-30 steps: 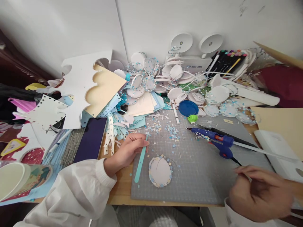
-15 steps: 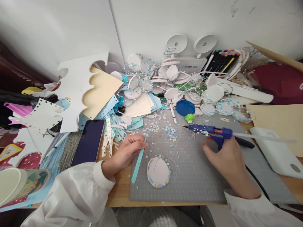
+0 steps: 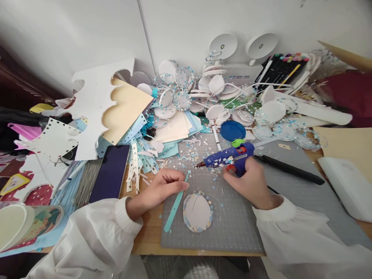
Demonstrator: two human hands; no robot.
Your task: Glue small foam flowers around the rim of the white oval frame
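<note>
My left hand (image 3: 162, 188) pinches a thin light-blue paper strip (image 3: 175, 205) that lies slanted across the left edge of the grey cutting mat (image 3: 235, 224). My right hand (image 3: 250, 182) grips a blue glue gun (image 3: 229, 158), its nozzle pointing left toward the strip's upper end. A white oval paper piece (image 3: 198, 212) edged with small blue and yellow stars lies flat on the mat just below and between both hands.
A dark phone (image 3: 110, 173) lies left of the mat. Paper scraps, white petals and a blue lid (image 3: 231, 131) crowd the back. A black tool (image 3: 287, 169) lies right of the gun, a white box (image 3: 345, 186) at the far right, a cup (image 3: 14, 224) at the lower left.
My right hand came in from the lower right, took hold of the glue gun and carried it left toward the strip. My left hand stayed on the strip.
</note>
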